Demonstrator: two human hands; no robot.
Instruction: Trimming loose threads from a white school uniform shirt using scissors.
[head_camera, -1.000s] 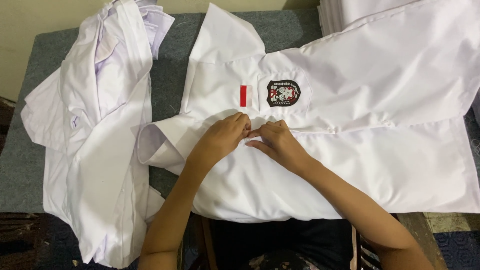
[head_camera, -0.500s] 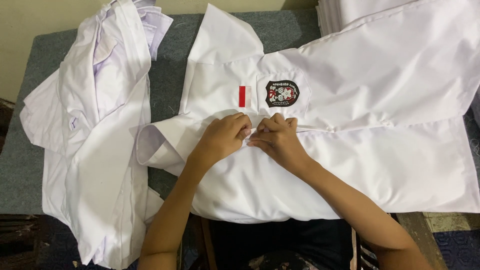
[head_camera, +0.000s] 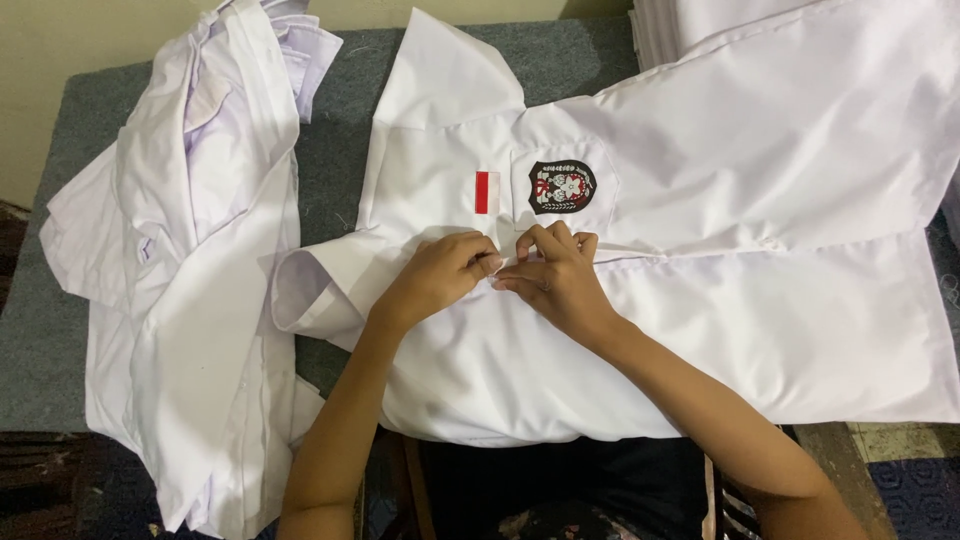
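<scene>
Both hands (head_camera: 500, 275) pinch the white shirt (head_camera: 700, 320) placket

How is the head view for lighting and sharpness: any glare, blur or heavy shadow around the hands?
Head view: soft, even light, no glare; the white shirt is bright yet keeps its folds. Left hand and right hand look sharp, casting only faint shadows on the cloth. The badge is clear in outline, its details too small. The bottom edge under the table goes dark.
</scene>
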